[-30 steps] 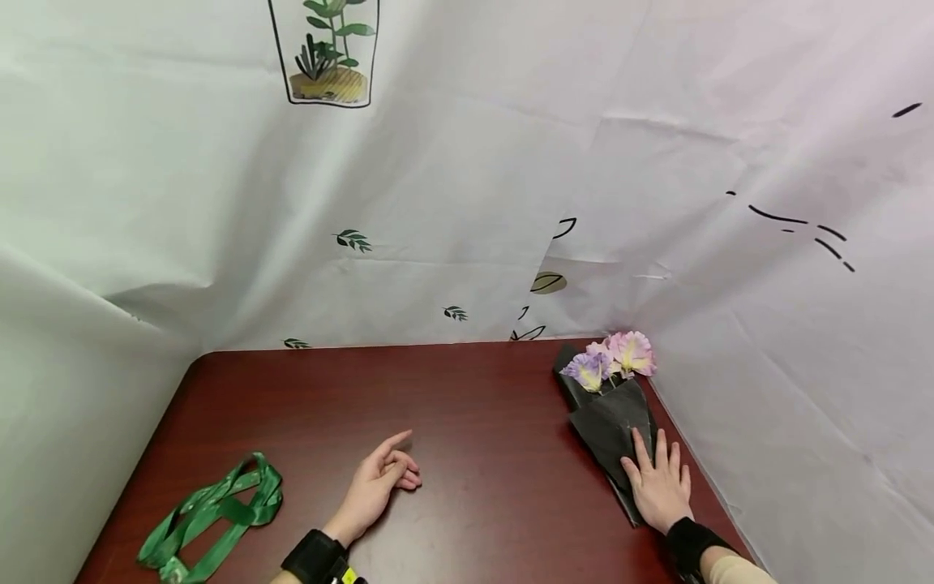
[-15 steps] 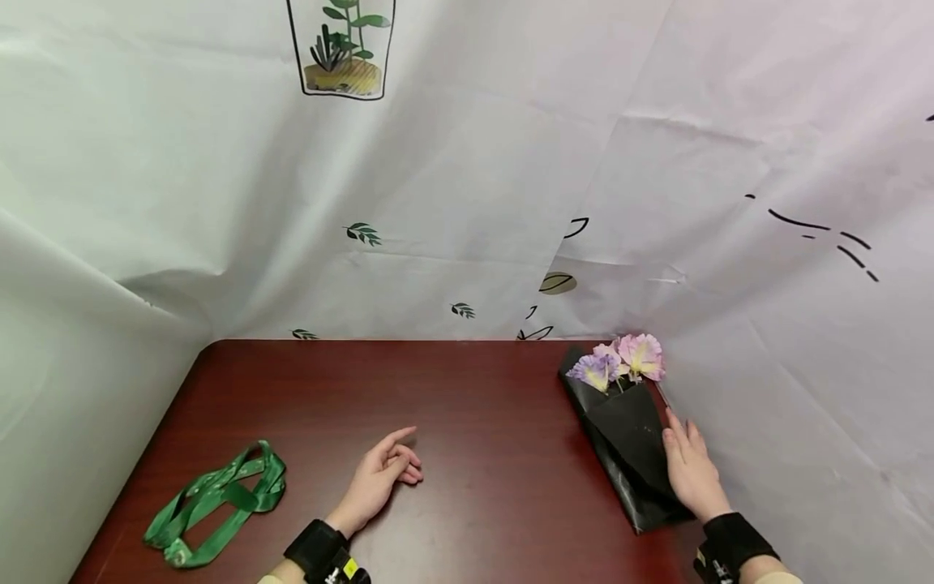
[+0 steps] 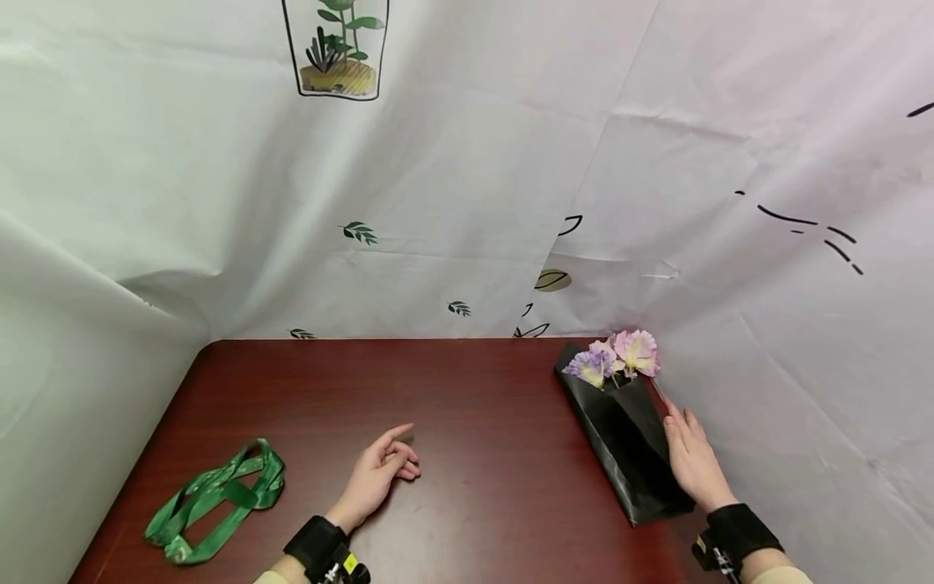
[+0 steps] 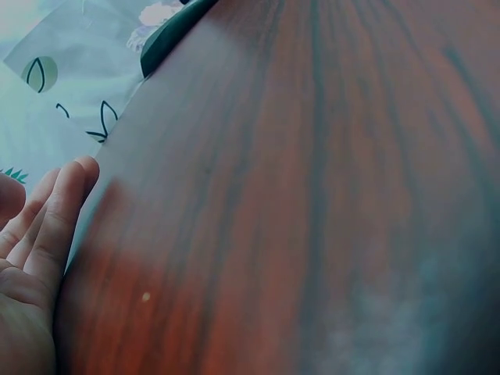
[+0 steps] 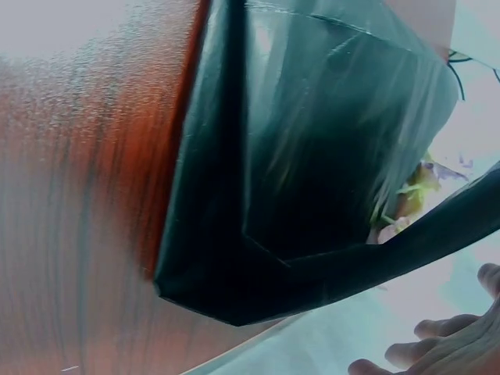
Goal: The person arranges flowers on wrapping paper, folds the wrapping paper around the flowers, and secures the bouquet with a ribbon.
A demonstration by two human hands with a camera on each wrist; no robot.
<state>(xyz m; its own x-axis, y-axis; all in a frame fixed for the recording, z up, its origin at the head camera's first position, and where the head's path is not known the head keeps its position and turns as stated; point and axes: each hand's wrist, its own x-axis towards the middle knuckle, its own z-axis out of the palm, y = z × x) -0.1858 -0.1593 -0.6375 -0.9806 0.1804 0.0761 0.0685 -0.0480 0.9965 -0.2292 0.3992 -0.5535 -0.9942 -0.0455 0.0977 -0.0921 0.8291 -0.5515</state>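
Head view shows the right hand (image 3: pixel 696 466) with straight fingers, just beside a black wrap (image 3: pixel 631 450); I can't tell if they touch; the left hand (image 3: pixel 370 484) is loosely curled, one finger poking out; the wrap is shiny and folded, lying slanted near the right edge of the brown table (image 3: pixel 481 438); pink and purple flowers (image 3: pixel 633 353) peek from its far end; wide table top lies between wrap and left hand; a green ribbon (image 3: pixel 251 496) sits far left; white cloth (image 3: pixel 467 162) hangs along the back edge.
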